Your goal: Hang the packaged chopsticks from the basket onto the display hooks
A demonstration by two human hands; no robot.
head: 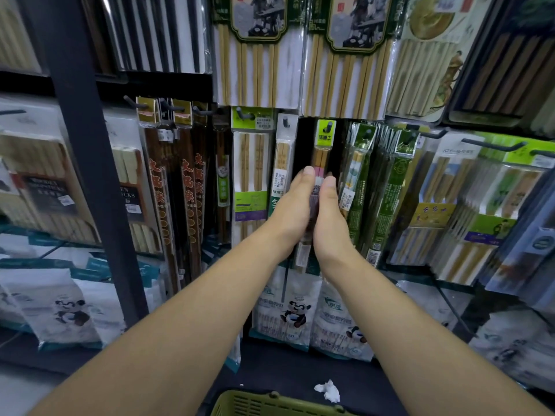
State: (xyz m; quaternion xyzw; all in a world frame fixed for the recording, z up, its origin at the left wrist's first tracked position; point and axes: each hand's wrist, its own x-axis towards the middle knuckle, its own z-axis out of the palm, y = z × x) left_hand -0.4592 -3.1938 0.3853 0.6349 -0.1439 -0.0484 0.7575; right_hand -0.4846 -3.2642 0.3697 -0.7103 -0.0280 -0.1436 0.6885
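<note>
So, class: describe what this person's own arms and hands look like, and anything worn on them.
The left arm and right arm are bare to the frame's edge; no sleeves show. The left hand and right hand wear no gloves, and no watch, bracelet or ring is visible. The one nail in view looks short and unpainted.

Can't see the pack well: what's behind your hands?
A chopstick pack on a hook, pressed between left hand and right hand. Its middle is covered by the hands; only the top and lower end show.
</note>
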